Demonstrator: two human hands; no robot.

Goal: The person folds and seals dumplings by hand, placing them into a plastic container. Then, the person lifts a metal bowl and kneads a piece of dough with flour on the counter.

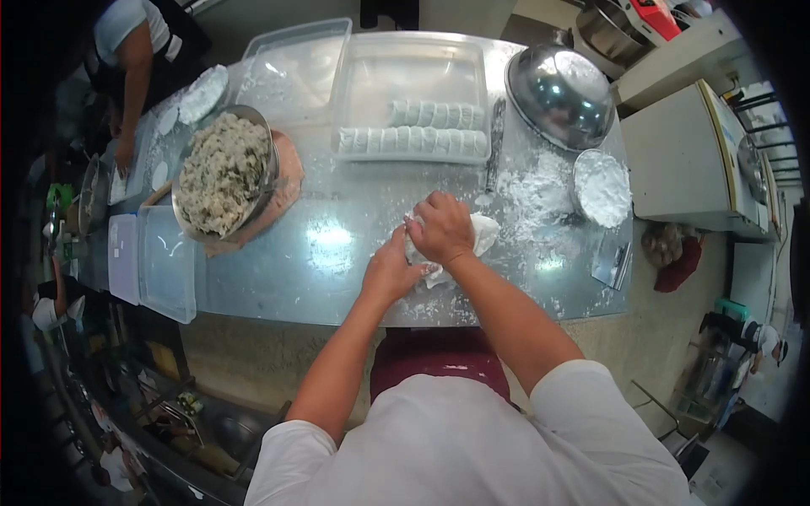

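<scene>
On the metal table a lump of white dough (485,233) lies in front of me, partly covered by both hands. My right hand (445,228) presses on top of it with the fingers curled over. Against its near left side, my left hand (395,268) grips the dough, thumb toward the right. The two hands touch or nearly touch. Beyond them, a clear plastic tray (408,158) holds rows of white dough pieces (413,140). To the right are scattered flour (536,187) and a bowl of flour (603,190).
A large bowl of chunky filling (224,174) stands at left, near an empty-looking clear container (166,266). An upturned metal bowl (561,94) sits at the back right, a metal scraper (612,263) at the right edge. Another person's arm (133,93) reaches in at upper left.
</scene>
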